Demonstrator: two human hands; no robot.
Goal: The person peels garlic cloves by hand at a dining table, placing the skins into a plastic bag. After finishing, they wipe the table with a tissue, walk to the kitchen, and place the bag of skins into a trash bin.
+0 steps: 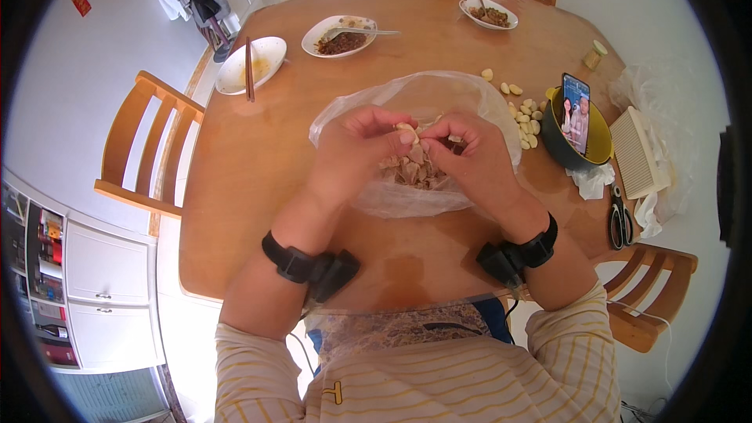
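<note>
Between the thumb and forefinger of my left hand point(358, 150) is a pale garlic clove point(406, 128). The fingertips of my right hand point(470, 147) pinch the clove's right edge; whether they grip the clove or its skin is too small to tell. Both hands are over an opened clear plastic bag point(405, 202), spread on the table. Dry garlic skins point(414, 175) fill the middle of the bag, partly hidden by my hands. Several peeled garlic cloves point(527, 123) lie in a loose heap just right of the bag.
A smartphone point(576, 114) leans in a dark pot point(564, 150) at the right, near scissors point(618, 220) and a cream-coloured box-like object point(637, 153). Farther back on the wooden table point(252, 188) are a plate with chopsticks point(267, 53), a bowl with a spoon point(332, 26) and another bowl point(470, 9).
</note>
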